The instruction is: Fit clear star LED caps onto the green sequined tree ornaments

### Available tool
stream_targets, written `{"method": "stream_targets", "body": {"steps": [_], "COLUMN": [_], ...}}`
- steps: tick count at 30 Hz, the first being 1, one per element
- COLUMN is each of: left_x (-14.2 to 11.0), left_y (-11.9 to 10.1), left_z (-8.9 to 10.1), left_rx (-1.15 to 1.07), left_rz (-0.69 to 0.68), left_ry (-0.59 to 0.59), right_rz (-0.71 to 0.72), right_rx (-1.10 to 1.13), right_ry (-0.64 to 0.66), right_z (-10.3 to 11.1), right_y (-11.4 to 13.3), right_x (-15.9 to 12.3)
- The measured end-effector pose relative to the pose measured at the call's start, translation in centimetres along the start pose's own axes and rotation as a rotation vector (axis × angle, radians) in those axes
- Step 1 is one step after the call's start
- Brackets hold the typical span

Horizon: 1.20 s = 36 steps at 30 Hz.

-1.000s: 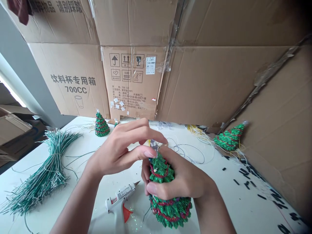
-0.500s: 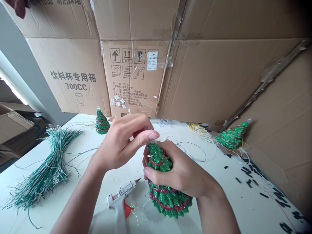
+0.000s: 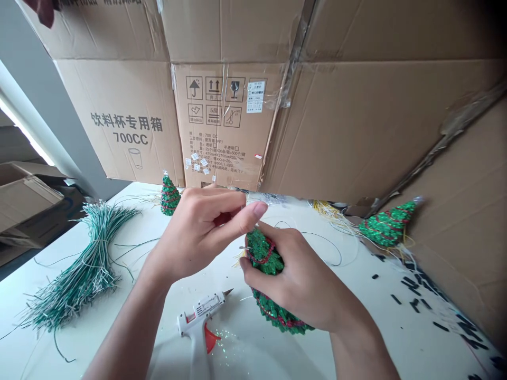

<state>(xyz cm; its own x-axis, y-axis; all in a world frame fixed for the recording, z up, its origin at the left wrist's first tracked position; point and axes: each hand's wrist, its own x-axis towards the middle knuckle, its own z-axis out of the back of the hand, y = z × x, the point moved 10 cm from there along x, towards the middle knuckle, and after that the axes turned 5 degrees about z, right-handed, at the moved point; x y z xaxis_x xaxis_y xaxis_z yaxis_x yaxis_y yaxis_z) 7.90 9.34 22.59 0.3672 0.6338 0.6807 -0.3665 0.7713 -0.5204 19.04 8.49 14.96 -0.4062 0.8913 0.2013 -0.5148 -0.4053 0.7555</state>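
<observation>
My right hand (image 3: 301, 274) is wrapped around a small green tinsel Christmas tree (image 3: 260, 246) with red garland, its tip tilted up and away from me. Over the tree's tip is my left hand (image 3: 208, 227), thumb and curled fingers drawn together; what they pinch, if anything, is hidden. A small pale wire end sticks out from the tree's left side near the top. Below my left hand, a white glue gun (image 3: 202, 314) with a red trigger lies on the table, its nozzle pointing toward the tree.
A tied bundle of green and white wires (image 3: 89, 269) lies at the left. Two more tinsel trees stand or lean at the back, one left (image 3: 169, 195) and one right (image 3: 388, 224). Cardboard boxes (image 3: 233, 121) wall off the far edge. Small black pieces (image 3: 415, 305) are scattered at the right.
The view has shifted slightly. My right hand has turned the tree a little, so its lower tiers show less. The left hand stays at the tip with its fingers drawn together.
</observation>
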Motion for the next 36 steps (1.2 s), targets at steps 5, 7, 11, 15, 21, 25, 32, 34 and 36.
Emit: {"method": "stream_targets", "body": {"steps": [5, 7, 11, 15, 21, 25, 32, 34, 36], "left_x": [-0.4, -0.6, -0.3, -0.2, -0.2, -0.4, -0.3, -0.2, -0.2], "left_y": [1.3, 1.5, 0.0, -0.8, -1.1, -0.9, 0.2, 1.0, 1.8], "left_z": [0.4, 0.4, -0.2, -0.7, -1.5, -2.2, -2.4, -2.0, -1.2], "left_rx": [0.094, 0.129, 0.043, -0.014, -0.101, -0.188, -0.236, -0.227, -0.192], "left_rz": [0.227, 0.254, 0.074, -0.023, -0.085, -0.092, 0.016, 0.100, 0.181], "left_ry": [-0.057, -0.073, -0.051, 0.024, 0.156, 0.239, 0.235, 0.172, 0.087], "right_rz": [0.012, 0.042, 0.049, 0.018, 0.106, 0.125, 0.151, 0.109, 0.091], "right_rx": [-0.365, -0.496, -0.441, -0.225, 0.132, 0.564, 1.041, 0.843, 0.458], "right_ry": [-0.218, -0.303, -0.305, -0.195, 0.062, 0.324, 0.655, 0.450, 0.185], "right_z": [1.4, 2.0, 2.5, 2.2, 0.5, -2.8, -6.6, -4.9, -2.1], "right_y": [0.1, 0.4, 0.1, -0.4, -0.5, -1.7, -1.3, -1.4, -1.3], "right_x": [0.1, 0.0, -0.1, -0.2, 0.2, 0.7, 0.7, 1.4, 1.8]}}
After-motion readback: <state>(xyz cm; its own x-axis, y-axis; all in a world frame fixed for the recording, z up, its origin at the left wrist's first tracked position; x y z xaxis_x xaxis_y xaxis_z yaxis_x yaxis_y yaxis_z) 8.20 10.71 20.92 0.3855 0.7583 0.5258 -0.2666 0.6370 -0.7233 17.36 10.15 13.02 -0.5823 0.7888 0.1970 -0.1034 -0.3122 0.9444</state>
